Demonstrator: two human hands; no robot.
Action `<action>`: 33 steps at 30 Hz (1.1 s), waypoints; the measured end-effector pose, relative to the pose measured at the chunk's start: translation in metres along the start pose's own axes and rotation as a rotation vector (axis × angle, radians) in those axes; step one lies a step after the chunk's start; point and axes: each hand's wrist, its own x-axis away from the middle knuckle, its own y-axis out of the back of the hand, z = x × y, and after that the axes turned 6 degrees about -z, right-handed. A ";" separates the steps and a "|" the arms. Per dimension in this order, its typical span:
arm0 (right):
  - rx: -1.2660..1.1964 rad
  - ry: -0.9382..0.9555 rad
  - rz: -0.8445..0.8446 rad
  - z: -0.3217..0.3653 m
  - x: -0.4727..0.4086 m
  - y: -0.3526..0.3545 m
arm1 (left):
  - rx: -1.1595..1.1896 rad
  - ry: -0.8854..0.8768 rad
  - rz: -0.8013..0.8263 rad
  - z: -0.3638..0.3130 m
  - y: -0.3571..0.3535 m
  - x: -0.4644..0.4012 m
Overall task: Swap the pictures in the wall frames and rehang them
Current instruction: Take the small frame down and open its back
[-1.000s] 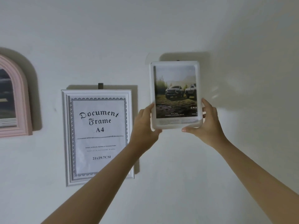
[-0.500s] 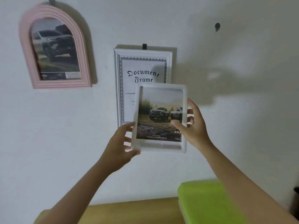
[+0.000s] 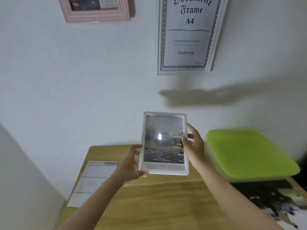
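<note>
The small white frame (image 3: 163, 143), with a picture of vehicles in it, is being held in the air above the wooden table (image 3: 149, 201), in front of the wall and apart from it. It is being gripped at its lower left edge by the left hand (image 3: 131, 165), with the thumb at the bottom corner, and at its right edge by the right hand (image 3: 193, 146), with the thumb lying on the front. Two other frames are hanging on the wall above: the pink frame (image 3: 96, 14) and the document frame (image 3: 187, 35). A printed sheet (image 3: 93, 180) is lying on the left part of the table, and a green lid (image 3: 249, 155) on a box is standing at the right.

The step in hand is probably the laying down of the frame, so that its back can be opened. It should be turned face down slowly and set on a bare part of the wood, between the sheet and the box. The front is being touched by a thumb, so pressure on it should be kept light.
</note>
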 end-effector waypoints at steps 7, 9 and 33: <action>0.168 -0.195 0.031 -0.070 0.056 -0.011 | -0.024 0.201 0.166 0.067 -0.030 0.040; 0.188 -0.255 0.061 -0.081 0.069 -0.011 | -0.038 0.248 0.211 0.082 -0.037 0.048; -0.096 -0.441 0.070 -0.104 0.055 -0.015 | 0.085 0.388 0.200 0.113 -0.077 0.034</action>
